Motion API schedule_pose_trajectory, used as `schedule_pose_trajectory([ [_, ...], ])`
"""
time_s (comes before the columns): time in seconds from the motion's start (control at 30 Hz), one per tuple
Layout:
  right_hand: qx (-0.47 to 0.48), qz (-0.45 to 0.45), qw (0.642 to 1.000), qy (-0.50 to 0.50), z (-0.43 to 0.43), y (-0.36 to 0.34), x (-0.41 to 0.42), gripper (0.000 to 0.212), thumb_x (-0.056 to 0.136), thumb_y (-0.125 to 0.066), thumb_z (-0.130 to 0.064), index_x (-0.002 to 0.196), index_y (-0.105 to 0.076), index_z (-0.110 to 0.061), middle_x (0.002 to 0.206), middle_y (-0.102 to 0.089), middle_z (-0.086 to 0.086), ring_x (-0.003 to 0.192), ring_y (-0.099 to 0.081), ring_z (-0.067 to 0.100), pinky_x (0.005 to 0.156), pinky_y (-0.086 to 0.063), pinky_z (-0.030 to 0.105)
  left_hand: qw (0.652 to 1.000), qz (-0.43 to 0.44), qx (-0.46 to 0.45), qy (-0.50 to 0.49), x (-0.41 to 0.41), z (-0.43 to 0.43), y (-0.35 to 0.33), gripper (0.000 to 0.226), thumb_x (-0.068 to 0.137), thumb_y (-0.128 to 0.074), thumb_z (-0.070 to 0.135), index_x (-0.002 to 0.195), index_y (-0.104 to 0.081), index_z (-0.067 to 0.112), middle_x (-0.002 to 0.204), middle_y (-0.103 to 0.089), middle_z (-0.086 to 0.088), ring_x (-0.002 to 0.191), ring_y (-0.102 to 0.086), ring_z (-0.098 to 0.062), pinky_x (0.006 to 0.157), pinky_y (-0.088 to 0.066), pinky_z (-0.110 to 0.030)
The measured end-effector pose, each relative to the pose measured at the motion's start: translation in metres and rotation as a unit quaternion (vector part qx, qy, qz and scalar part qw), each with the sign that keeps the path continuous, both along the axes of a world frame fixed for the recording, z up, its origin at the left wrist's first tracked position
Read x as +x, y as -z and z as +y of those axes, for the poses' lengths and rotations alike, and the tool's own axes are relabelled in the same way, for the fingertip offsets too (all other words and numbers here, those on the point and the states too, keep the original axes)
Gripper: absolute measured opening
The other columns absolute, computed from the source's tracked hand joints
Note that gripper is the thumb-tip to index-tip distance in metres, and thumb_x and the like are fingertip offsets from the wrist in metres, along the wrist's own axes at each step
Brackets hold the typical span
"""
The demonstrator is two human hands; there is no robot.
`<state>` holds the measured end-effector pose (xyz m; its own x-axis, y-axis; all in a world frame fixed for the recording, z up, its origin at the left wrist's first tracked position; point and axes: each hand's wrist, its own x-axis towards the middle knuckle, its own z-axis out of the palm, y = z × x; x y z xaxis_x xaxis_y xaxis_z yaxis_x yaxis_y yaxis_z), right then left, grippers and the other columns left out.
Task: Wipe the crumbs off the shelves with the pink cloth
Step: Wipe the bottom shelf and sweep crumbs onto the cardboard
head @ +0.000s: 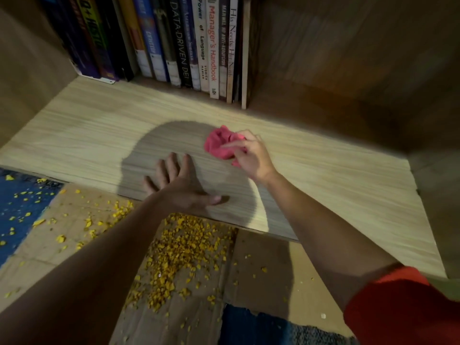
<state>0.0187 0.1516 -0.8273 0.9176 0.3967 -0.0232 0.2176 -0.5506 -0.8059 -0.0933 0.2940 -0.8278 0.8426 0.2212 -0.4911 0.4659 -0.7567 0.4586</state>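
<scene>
The pink cloth (219,144) is bunched up on the light wooden shelf (87,130), near its middle. My right hand (251,155) grips the cloth's right side with curled fingers. My left hand (179,185) lies flat on the shelf near the front edge, fingers spread and straight, a little left of the cloth. Yellow crumbs (184,252) lie scattered below the shelf's front edge on a sheet of cardboard (263,277). I see no crumbs on the lit part of the shelf.
A row of upright books (189,46) stands at the back of the shelf, ending at a wooden divider (245,53). The compartment's side walls rise left and right. Blue carpet (17,207) with more crumbs lies at the lower left.
</scene>
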Motion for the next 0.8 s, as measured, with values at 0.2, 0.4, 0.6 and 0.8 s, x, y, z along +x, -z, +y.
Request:
schedule_pose_trajectory([
  [0.2, -0.038, -0.066, 0.996, -0.046, -0.002, 0.002, -0.078, 0.039, 0.077, -0.041, -0.017, 0.091, -0.076, -0.01, 0.112, -0.063, 0.014, 0.106, -0.051, 0.033, 0.098, -0.028, 0.03, 0.953, -0.069, -0.284, -0.081, -0.029, 0.022, -0.013, 0.117, 0.053, -0.072, 0.065, 0.149, -0.017, 0.026, 0.157, -0.012, 0.007, 0.146, -0.004, -0.011, 0.12, 0.0, -0.041],
  [0.4, -0.029, -0.012, 0.996, -0.081, -0.003, -0.004, -0.156, 0.033, 0.083, -0.046, 0.004, 0.093, -0.075, -0.007, 0.121, -0.057, 0.012, 0.104, -0.038, 0.005, 0.107, -0.028, 0.043, 0.935, -0.123, -0.309, -0.123, -0.088, 0.027, -0.014, 0.028, 0.078, -0.062, -0.01, 0.106, -0.064, -0.007, 0.071, -0.07, 0.003, 0.061, -0.061, 0.004, 0.063, -0.05, -0.015],
  [0.6, 0.044, 0.033, 0.998, 0.018, 0.009, -0.008, -0.193, 0.032, 0.09, -0.046, -0.002, 0.108, -0.068, -0.015, 0.113, -0.041, -0.024, 0.113, -0.032, 0.017, 0.103, -0.041, 0.038, 0.982, -0.124, -0.098, -0.102, -0.108, 0.031, -0.013, 0.029, 0.08, -0.061, -0.006, 0.106, -0.069, 0.005, 0.093, -0.071, -0.016, 0.09, -0.065, -0.021, 0.069, -0.038, -0.02],
  [0.8, -0.015, -0.028, 0.999, 0.033, 0.003, -0.02, -0.191, 0.036, 0.087, -0.045, 0.0, 0.11, -0.068, -0.014, 0.113, -0.046, -0.001, 0.107, -0.033, 0.017, 0.094, -0.029, 0.014, 0.968, -0.147, -0.079, -0.189, -0.105, 0.029, -0.022, 0.022, 0.079, -0.072, 0.015, 0.1, -0.07, 0.008, 0.076, -0.074, -0.012, 0.073, -0.071, -0.018, 0.074, -0.054, -0.031],
])
